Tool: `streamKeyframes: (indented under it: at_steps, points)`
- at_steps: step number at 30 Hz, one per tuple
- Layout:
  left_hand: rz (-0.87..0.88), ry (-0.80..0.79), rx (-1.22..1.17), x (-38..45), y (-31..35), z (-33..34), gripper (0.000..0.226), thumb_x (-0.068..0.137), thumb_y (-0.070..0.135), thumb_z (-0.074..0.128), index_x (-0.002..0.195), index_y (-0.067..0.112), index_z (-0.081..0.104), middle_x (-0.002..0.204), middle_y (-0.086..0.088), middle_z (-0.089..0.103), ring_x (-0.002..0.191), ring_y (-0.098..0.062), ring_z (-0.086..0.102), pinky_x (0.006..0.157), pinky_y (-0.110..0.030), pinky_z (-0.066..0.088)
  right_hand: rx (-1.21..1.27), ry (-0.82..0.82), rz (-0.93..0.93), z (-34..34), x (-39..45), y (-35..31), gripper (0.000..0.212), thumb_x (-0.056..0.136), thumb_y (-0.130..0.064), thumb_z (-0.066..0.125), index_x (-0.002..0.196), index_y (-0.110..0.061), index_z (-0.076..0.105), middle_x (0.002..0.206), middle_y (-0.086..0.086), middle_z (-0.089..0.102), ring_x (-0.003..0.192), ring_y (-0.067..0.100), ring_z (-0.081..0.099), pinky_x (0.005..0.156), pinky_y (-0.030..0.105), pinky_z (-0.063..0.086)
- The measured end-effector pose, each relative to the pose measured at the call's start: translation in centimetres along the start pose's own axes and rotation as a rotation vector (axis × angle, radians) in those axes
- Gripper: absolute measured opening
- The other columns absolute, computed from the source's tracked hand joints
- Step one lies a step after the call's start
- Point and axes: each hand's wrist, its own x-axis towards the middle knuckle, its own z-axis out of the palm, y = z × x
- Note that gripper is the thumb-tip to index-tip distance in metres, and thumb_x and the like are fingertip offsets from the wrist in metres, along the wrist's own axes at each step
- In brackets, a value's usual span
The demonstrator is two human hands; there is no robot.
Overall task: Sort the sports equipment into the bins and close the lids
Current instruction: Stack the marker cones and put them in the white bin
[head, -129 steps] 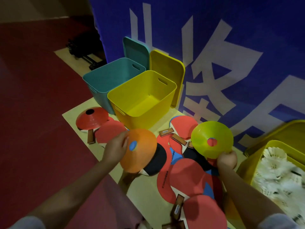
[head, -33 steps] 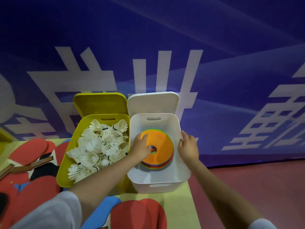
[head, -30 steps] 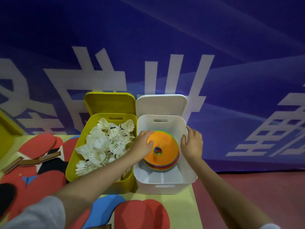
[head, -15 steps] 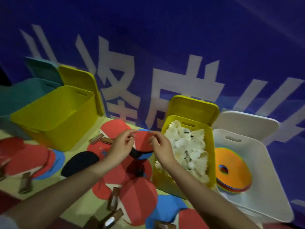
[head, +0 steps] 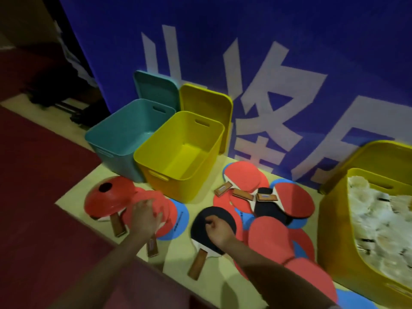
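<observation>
- Just beyond the left hand (head: 146, 216), to its left, a red cone (head: 109, 198) with a dark hole on top sits over a paddle whose wooden handle pokes out below
- The left hand is blurred; its fingers look spread and relaxed over the red paddles (head: 160, 210) beneath it, holding nothing that I can make out
- Past its fingertips stand a teal bin (head: 124, 139) and a yellow bin (head: 178, 152), both empty, each with its lid propped behind against the blue banner (head: 267, 63)
- The right hand (head: 217, 229) has its fingers curled on the black paddle (head: 205, 228); whether they grip its edge or only press the face is unclear
- To do this well, I would slide the fingers under the blade edge, lift the black paddle flat and clear of the red ones overlapping its right side, then carry it to one empty bin
- Far right of that hand, a second yellow bin (head: 330, 219) holds white shuttlecocks (head: 379, 219); paddles should stay out of it
</observation>
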Motion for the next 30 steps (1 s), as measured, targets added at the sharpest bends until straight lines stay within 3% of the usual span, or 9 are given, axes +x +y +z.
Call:
streamKeyframes:
  at_steps: [4,8,12,16,20,24,27,29,30]
  points:
    - [-0.143,0.116,0.006,3.8,-5.1,-1.3,0.060,0.088,0.039,0.057,0.139,0.011,0.042,0.137,-0.026,0.041,0.130,-0.041,0.033,0.101,-0.050,0.036,-0.032,-0.012,0.045,2.8,1.9,-1.8,0.035,0.095,-0.014,0.043,0.129,-0.008,0.053,0.118,0.011,0.064,0.108,0.026,0.059,0.086,0.028,0.042]
    - [-0.179,0.019,0.108,8.1,-8.7,-2.0,0.083,0.082,0.045,0.065,0.148,0.014,0.024,0.151,-0.022,0.021,0.142,-0.038,0.013,0.109,-0.052,0.024,-0.011,-0.002,0.090,4.6,3.9,-2.9,0.039,0.094,-0.017,0.042,0.130,-0.009,0.053,0.129,0.009,0.059,0.117,0.024,0.055,0.091,0.026,0.042]
    - [-0.202,-0.120,0.245,10.3,-11.5,-1.4,0.092,0.076,0.055,0.067,0.148,0.021,0.022,0.143,-0.020,0.029,0.133,-0.037,0.027,0.106,-0.051,0.031,-0.016,-0.021,0.119,6.0,5.5,-3.5,0.042,0.094,-0.020,0.043,0.135,-0.012,0.049,0.136,0.006,0.054,0.123,0.023,0.051,0.094,0.026,0.040]
    - [-0.099,-0.068,0.234,9.7,-11.0,-2.4,0.100,0.068,0.055,0.073,0.148,0.025,0.023,0.131,-0.020,0.038,0.122,-0.037,0.034,0.097,-0.051,0.035,0.035,-0.020,0.121,6.6,6.3,-3.4,0.042,0.094,-0.017,0.044,0.135,-0.013,0.048,0.131,0.005,0.057,0.113,0.022,0.057,0.083,0.024,0.040]
    - [-0.044,-0.083,-0.003,6.2,-9.2,-4.4,0.107,0.065,0.059,0.075,0.150,0.027,0.016,0.131,-0.019,0.035,0.124,-0.036,0.030,0.099,-0.051,0.035,0.204,0.001,0.068,6.4,6.3,-4.6,0.034,0.096,-0.017,0.045,0.129,-0.013,0.051,0.098,0.002,0.061,0.086,0.016,0.059,0.068,0.020,0.042]
    - [-0.002,-0.183,-0.275,1.2,-6.2,-7.2,0.103,0.066,0.065,0.070,0.149,0.037,0.015,0.126,-0.008,0.034,0.121,-0.026,0.034,0.098,-0.042,0.038,0.355,-0.017,0.000,5.4,6.1,-6.8,0.037,0.096,-0.019,0.048,0.133,-0.017,0.047,0.095,0.007,0.061,0.079,0.018,0.059,0.067,0.023,0.044]
    - [0.090,-0.241,-0.551,-1.7,-3.8,-9.4,0.080,0.067,0.066,0.057,0.139,0.048,0.026,0.124,0.002,0.035,0.117,-0.016,0.046,0.099,-0.030,0.042,0.412,-0.012,-0.053,4.1,5.6,-7.4,0.049,0.093,-0.027,0.054,0.140,-0.020,0.041,0.117,0.004,0.057,0.093,0.015,0.058,0.075,0.023,0.045]
    - [0.151,-0.263,-0.672,-3.3,-1.9,-10.4,0.058,0.084,0.051,0.057,0.136,0.044,0.033,0.135,0.007,0.037,0.122,-0.005,0.042,0.102,-0.011,0.033,0.474,-0.005,-0.058,2.9,5.0,-7.3,0.056,0.088,-0.036,0.055,0.141,-0.022,0.040,0.128,0.005,0.053,0.110,0.017,0.055,0.077,0.020,0.044]
    - [0.159,-0.276,-0.720,-4.1,-1.0,-10.9,0.050,0.092,0.040,0.055,0.138,0.039,0.036,0.139,0.009,0.036,0.123,0.002,0.039,0.094,0.002,0.026,0.517,-0.002,-0.054,2.4,4.5,-7.1,0.056,0.089,-0.036,0.056,0.141,-0.022,0.039,0.129,0.004,0.053,0.112,0.016,0.053,0.078,0.020,0.043]
